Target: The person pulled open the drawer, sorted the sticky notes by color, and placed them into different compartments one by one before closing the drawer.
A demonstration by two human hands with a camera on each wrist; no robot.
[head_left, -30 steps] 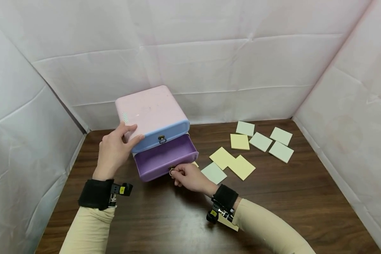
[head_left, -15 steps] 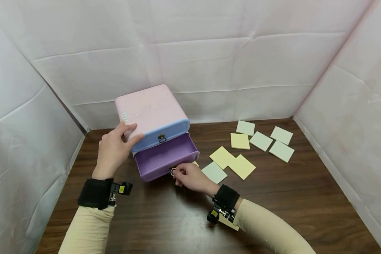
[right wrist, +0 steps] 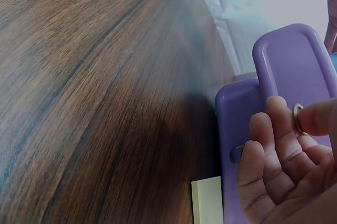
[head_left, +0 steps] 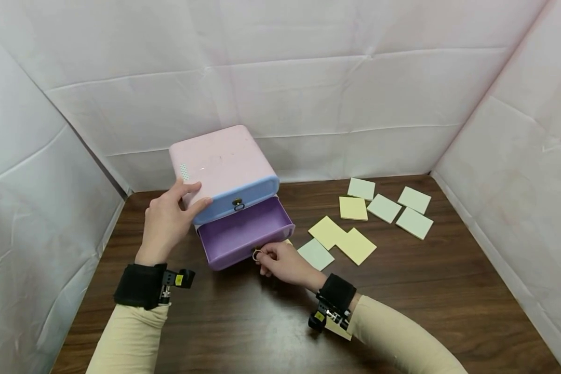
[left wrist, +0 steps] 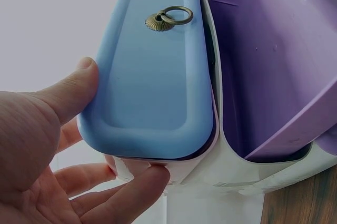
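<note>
Right hand (head_left: 282, 262): fingers (right wrist: 274, 145) curled, thumb and forefinger pinching the brass ring pull (head_left: 256, 254) at the front of the purple drawer (head_left: 243, 231)

Purple drawer: lower of two, drawn well out of the cabinet, interior showing and apparently bare; front panel facing the person, just above the worktop (head_left: 243, 322)

Left hand (head_left: 168, 221): fingers spread and fairly straight, thumb along the front edge, pressed against the near left corner of the pink drawer cabinet (head_left: 219, 163); bracing rather than gripping

Blue drawer (head_left: 236, 202): upper one, pushed in flush, its own ring pull (left wrist: 169, 18) hanging untouched

Sticky notes (head_left: 348, 244): yellow and pale green squares, scattered flat on the worktop to the right of the cabinet, the nearest just beside the right hand, the far group (head_left: 392, 208) well apart; one more yellow note (head_left: 336, 328) lies under the right wrist

Surround: white sheeting (head_left: 336, 93) on three sides

Step in hand, by judgement: opening the lower drawer, cabinet steadied by the left hand. The drawer looks open enough to receive things. Next move likely calls for letting go of the ring and reaching to the nearest note, taking care to lift a thin sheet cleanly off the wood, while the left hand keeps the light cabinet from sliding
</note>
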